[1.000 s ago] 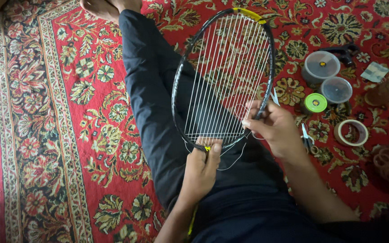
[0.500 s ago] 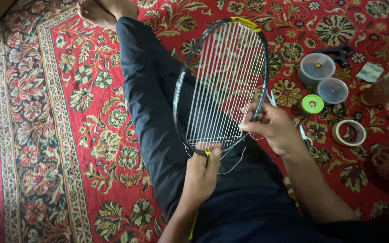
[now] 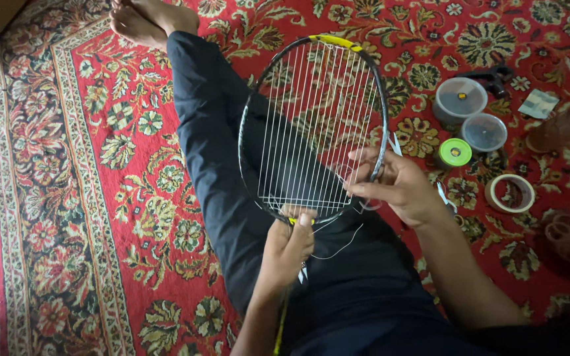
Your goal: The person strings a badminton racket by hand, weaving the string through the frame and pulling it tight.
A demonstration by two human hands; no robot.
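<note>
Both hands (image 3: 338, 211) on racket (image 3: 315, 125).

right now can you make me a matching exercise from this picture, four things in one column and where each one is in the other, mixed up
Things:
1. left hand
2. right hand
3. green roll
4. tape ring

Places:
A. on the carpet just right of the racket frame, below the two clear tubs
B. at the racket's throat, bottom of the frame
C. on the frame's lower right side, at the strings
D. on the carpet, farther right than the green roll

Pairs: 1-B, 2-C, 3-A, 4-D
</note>
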